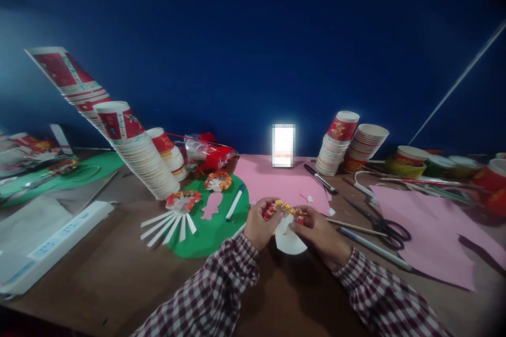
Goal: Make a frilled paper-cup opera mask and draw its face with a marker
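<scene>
Left arm point(201, 295) and right arm point(389, 297) both angle inward, checked sleeves point(233, 268) down to the wrists point(343, 259). Left hand point(259, 225) and right hand point(322, 231) sit super close, fingers point(312, 214) curled in a pinch, thumbs point(273, 226) aimed inward, kinda mirrored.

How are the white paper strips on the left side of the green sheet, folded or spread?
Spread. The white paper strips fan outward, with gaps between them where the tabletop shows.

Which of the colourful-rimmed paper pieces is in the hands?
The piece with a broad white flap: left hand and right hand hold it, while the long-stripped piece and orange-rimmed piece lie leftward, untouched.
</scene>
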Motion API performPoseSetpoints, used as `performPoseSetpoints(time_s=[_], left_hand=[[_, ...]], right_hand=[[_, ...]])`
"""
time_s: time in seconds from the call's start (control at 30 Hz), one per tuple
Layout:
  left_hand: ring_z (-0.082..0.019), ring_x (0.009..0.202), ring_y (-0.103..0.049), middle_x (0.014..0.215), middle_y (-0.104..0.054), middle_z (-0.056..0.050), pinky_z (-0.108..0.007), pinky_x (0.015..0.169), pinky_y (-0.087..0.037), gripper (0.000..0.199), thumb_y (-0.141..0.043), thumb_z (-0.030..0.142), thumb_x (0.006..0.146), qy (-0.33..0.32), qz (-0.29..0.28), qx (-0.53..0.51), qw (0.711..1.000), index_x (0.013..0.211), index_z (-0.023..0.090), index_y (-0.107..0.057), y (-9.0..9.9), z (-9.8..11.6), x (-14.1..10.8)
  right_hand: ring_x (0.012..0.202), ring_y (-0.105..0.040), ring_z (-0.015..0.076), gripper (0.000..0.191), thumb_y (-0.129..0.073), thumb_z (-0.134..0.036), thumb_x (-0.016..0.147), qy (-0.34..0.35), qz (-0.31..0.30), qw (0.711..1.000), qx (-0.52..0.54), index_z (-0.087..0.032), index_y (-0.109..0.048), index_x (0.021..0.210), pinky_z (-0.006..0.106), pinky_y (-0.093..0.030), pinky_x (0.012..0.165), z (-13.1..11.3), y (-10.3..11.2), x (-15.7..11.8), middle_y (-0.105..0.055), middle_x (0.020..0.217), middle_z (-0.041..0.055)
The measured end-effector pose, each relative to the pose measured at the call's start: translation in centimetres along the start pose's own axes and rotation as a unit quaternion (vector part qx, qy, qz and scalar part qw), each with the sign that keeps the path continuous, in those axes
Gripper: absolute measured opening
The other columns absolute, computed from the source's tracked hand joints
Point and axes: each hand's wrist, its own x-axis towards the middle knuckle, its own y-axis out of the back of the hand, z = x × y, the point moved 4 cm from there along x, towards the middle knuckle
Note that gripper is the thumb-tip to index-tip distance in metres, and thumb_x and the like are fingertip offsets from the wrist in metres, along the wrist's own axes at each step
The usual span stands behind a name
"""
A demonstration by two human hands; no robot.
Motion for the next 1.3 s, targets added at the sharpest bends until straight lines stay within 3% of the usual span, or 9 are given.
performPoseSetpoints(time_s=[0.23, 0.4, 0.53, 0.77, 0.93, 1.07, 1.3], left_hand=[[-0.015, 0.07, -0.06, 0.082, -0.064, -0.009, -0.028, 0.069, -0.047, 0.051, -0.077, 0.031, 0.052, 0.115, -0.016, -0.138, 0.984, 0.093, 0.01, -0.055, 0.1, -1.8, 0.8], [-0.018, 0.081, -0.06, 0.101, -0.06, -0.013, -0.03, 0.07, -0.047, 0.065, -0.071, 0.039, 0.061, 0.091, 0.001, -0.173, 0.981, 0.114, 0.014, -0.044, 0.5, -1.3, 0.7], [-0.021, 0.086, -0.059, 0.108, -0.056, -0.015, -0.033, 0.073, -0.048, 0.059, -0.066, 0.043, 0.066, 0.114, -0.002, -0.224, 0.968, 0.112, 0.015, -0.044, 0.1, -1.1, 0.4], [-0.018, 0.077, -0.059, 0.086, -0.064, -0.011, -0.03, 0.072, -0.047, 0.045, -0.074, 0.034, 0.057, 0.073, -0.026, -0.107, 0.991, 0.09, 0.009, -0.057, 0.0, -1.1, 0.3], [-0.016, 0.073, -0.06, 0.085, -0.065, -0.009, -0.029, 0.071, -0.046, 0.046, -0.075, 0.031, 0.055, 0.087, -0.034, -0.122, 0.988, 0.093, 0.009, -0.058, -0.1, -1.4, 0.3], [-0.016, 0.072, -0.06, 0.08, -0.065, -0.008, -0.029, 0.071, -0.046, 0.041, -0.077, 0.025, 0.051, 0.062, -0.042, -0.102, 0.992, 0.085, 0.009, -0.06, -0.2, -1.2, 0.4], [-0.015, 0.07, -0.059, 0.077, -0.064, -0.006, -0.026, 0.065, -0.047, 0.033, -0.07, 0.03, 0.061, 0.008, 0.005, -0.005, 1.0, 0.086, 0.012, -0.057, 0.2, -0.7, 0.2]], right_hand=[[0.08, -0.06, 0.0183, 0.043, -0.073, -0.032, 0.059, -0.016, -0.018, 0.999, 0.045, -0.021, -0.051, 0.095, 0.028, -0.049, 0.063, 0.0, -0.3, -0.2, -0.062, 0.091, 0.0024], [0.077, -0.059, 0.0182, 0.039, -0.071, -0.032, 0.061, 0.085, 0.049, 0.995, -0.032, -0.021, -0.054, 0.095, 0.032, -0.047, 0.071, -0.7, 0.6, 0.3, -0.063, 0.087, 0.0027], [0.071, -0.057, 0.0185, 0.028, -0.065, -0.037, 0.068, 0.126, 0.065, 0.988, -0.065, -0.019, -0.057, 0.087, 0.031, -0.047, 0.066, -0.7, 1.3, 0.7, -0.062, 0.077, 0.0029], [0.065, -0.056, 0.0175, 0.027, -0.065, -0.038, 0.068, 0.124, 0.079, 0.988, -0.043, -0.019, -0.056, 0.085, 0.03, -0.047, 0.062, -0.8, 1.2, 0.6, -0.06, 0.071, 0.0016], [0.064, -0.056, 0.0174, 0.027, -0.064, -0.04, 0.068, 0.106, 0.065, 0.991, -0.054, -0.019, -0.055, 0.083, 0.029, -0.046, 0.059, -0.9, 0.9, 0.4, -0.06, 0.071, 0.0017], [0.064, -0.057, 0.0167, 0.027, -0.066, -0.038, 0.066, 0.101, 0.04, 0.992, -0.068, -0.019, -0.054, 0.081, 0.029, -0.046, 0.059, -1.0, 0.6, 0.3, -0.06, 0.071, 0.0002], [0.06, -0.056, 0.0173, 0.031, -0.066, -0.044, 0.064, 0.096, 0.076, 0.989, -0.078, -0.018, -0.055, 0.077, 0.028, -0.046, 0.055, -1.3, 0.4, 0.0, -0.06, 0.062, 0.0002]])
